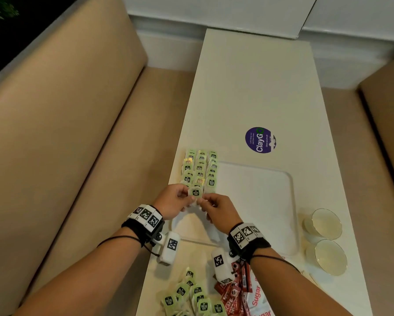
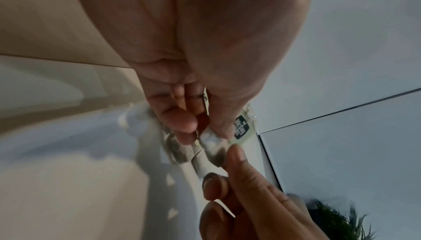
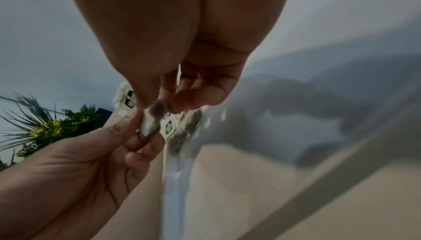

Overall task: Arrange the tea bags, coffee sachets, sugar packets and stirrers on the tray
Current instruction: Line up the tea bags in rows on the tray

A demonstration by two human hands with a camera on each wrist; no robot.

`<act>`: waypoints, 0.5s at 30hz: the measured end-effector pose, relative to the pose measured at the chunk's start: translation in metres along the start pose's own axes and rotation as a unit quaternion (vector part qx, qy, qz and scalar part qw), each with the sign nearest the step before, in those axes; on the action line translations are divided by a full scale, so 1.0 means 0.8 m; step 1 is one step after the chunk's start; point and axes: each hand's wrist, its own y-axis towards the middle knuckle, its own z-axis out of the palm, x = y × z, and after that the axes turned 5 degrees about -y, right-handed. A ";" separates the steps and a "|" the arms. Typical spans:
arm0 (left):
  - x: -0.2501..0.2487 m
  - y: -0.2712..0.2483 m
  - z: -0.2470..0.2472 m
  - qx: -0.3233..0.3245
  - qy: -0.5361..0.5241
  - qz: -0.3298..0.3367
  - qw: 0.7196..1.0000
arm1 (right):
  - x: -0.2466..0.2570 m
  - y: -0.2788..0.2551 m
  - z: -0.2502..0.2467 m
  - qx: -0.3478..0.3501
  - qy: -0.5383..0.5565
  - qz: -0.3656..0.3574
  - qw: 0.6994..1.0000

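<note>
Both hands met on one tea bag (image 1: pixel 196 193): left hand (image 1: pixel 173 200) fingers (image 2: pixel 182 117) and thumb pinched its left edge, right hand (image 1: pixel 221 210) fingers (image 3: pixel 198 98) and thumb pinched the right edge and lower pouch. Bag held label up, off the surface, at the near end of the rows (image 1: pixel 199 171). Rows: three columns of green-labelled tea bags, overlapped like shingles, along the left strip of the white tray (image 1: pixel 271 201); from the head view I could not tell whether the leftmost column lay fully inside the tray's rim. Rest of the tray bare. Nearer the body, on the worktop (image 1: pixel 260 87), a loose heap of tea bags (image 1: pixel 191 297), with red coffee sachets (image 1: pixel 232 295) and sugar packets (image 1: pixel 257 299) beside it on the right. Two glass cups (image 1: pixel 326 238) stood right of the tray. No stirrers identifiable. Judgement: step in hand was adding this bag to the middle column; tea bags partly done, other items not begun. To do it well: flatten pouch and tag between the fingers first, keep label square to the column, lay it overlapping the last bag by the same step as its neighbours, release both edges together so it does not skew. Risk: a trailing string or tag could drag adjacent bags out of line.
</note>
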 end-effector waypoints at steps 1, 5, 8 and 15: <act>0.000 0.001 0.002 0.001 -0.002 0.001 1.000 | -0.003 -0.002 -0.001 0.005 -0.009 -0.005 1.000; 0.000 0.003 0.009 -0.012 0.013 0.005 1.000 | -0.010 0.002 -0.007 -0.046 -0.020 0.022 0.998; 0.008 0.007 0.001 -0.053 0.047 0.008 0.997 | -0.015 0.009 -0.014 -0.103 -0.051 0.062 0.991; 0.018 0.014 -0.020 -0.178 0.095 0.001 0.979 | -0.014 0.011 -0.020 -0.128 -0.112 0.117 0.978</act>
